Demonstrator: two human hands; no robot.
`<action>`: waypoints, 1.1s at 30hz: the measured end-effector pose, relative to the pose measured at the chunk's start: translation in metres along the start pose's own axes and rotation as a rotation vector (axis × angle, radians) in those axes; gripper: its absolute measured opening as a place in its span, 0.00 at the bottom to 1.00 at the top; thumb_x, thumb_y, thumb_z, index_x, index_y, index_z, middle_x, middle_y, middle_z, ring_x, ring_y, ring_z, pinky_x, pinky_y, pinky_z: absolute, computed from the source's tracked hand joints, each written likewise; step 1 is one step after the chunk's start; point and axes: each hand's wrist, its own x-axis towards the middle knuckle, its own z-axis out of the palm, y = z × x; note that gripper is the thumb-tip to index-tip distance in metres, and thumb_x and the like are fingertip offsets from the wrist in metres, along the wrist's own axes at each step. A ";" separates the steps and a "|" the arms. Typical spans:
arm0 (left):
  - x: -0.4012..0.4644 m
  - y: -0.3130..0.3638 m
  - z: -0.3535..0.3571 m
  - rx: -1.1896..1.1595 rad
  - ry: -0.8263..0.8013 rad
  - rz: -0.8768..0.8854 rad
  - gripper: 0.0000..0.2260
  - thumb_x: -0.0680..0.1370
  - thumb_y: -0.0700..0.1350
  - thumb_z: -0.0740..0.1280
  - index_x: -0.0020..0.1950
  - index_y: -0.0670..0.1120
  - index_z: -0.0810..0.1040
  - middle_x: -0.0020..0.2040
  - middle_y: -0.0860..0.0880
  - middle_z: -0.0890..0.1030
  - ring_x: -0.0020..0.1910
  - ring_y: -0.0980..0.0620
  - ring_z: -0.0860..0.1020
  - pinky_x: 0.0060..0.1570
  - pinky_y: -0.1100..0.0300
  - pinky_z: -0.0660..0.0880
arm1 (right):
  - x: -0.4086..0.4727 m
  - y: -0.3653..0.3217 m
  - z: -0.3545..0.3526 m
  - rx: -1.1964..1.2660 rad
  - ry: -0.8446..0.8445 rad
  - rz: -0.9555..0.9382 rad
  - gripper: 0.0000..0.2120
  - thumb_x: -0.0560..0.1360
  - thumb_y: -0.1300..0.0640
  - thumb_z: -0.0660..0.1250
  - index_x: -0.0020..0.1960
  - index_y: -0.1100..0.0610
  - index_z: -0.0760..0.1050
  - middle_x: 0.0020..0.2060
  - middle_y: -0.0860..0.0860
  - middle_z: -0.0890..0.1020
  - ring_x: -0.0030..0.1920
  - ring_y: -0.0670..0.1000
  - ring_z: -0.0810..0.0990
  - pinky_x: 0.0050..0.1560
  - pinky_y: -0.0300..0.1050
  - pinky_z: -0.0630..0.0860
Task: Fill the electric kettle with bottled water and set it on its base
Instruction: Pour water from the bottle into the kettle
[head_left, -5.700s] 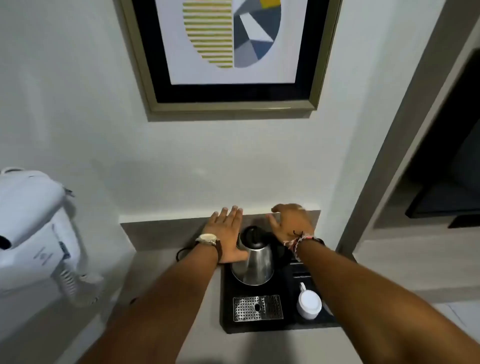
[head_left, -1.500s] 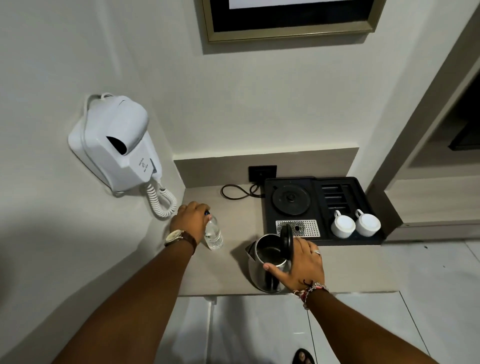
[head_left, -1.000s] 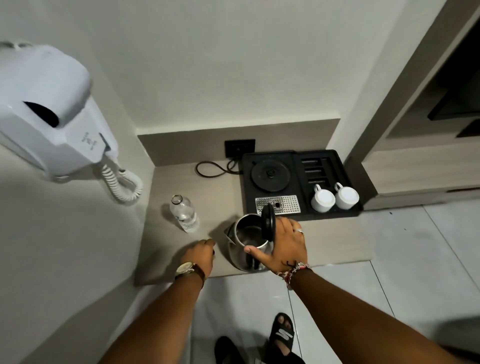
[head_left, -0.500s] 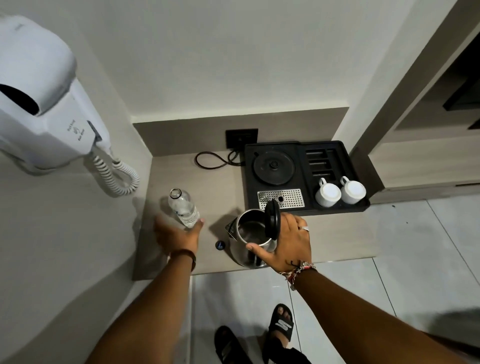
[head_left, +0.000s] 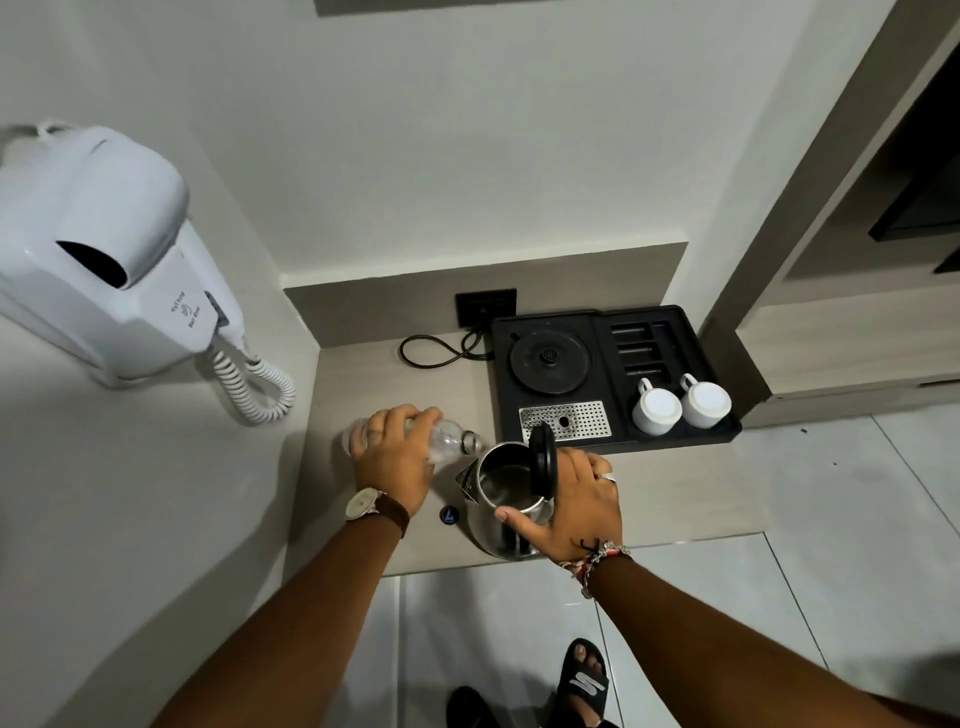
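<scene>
Now the pouring starts.
Left hand grips the tipped bottle; right hand holds the open kettle. Next, tip more.

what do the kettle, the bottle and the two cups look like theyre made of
Kettle: looks like brushed or polished steel, since its grey wall carries streaky reflections; the raised lid looks like black plastic.
Bottle: clear thin plastic by the look of it, since the counter shows through it.
Cups: plain glossy white, probably glazed ceramic, though the look leaves that open.
</scene>
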 end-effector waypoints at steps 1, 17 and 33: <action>0.000 0.003 -0.002 0.055 -0.006 0.039 0.36 0.59 0.42 0.82 0.65 0.55 0.76 0.61 0.47 0.77 0.61 0.40 0.73 0.62 0.35 0.67 | 0.000 0.000 0.000 0.000 -0.001 0.003 0.46 0.64 0.15 0.57 0.63 0.51 0.74 0.56 0.49 0.79 0.58 0.56 0.74 0.59 0.54 0.77; -0.007 0.030 -0.026 0.247 -0.082 0.122 0.30 0.64 0.38 0.67 0.64 0.57 0.79 0.64 0.48 0.77 0.66 0.39 0.70 0.55 0.41 0.65 | 0.000 0.002 0.000 0.036 -0.001 -0.003 0.45 0.64 0.16 0.59 0.63 0.51 0.74 0.56 0.49 0.79 0.59 0.57 0.75 0.61 0.56 0.78; -0.015 0.014 -0.002 -0.069 -0.135 -0.099 0.28 0.70 0.43 0.76 0.68 0.60 0.74 0.65 0.54 0.75 0.64 0.44 0.70 0.58 0.44 0.70 | -0.001 0.001 -0.002 0.030 0.047 -0.036 0.43 0.64 0.19 0.65 0.62 0.53 0.75 0.54 0.50 0.80 0.57 0.57 0.76 0.62 0.56 0.77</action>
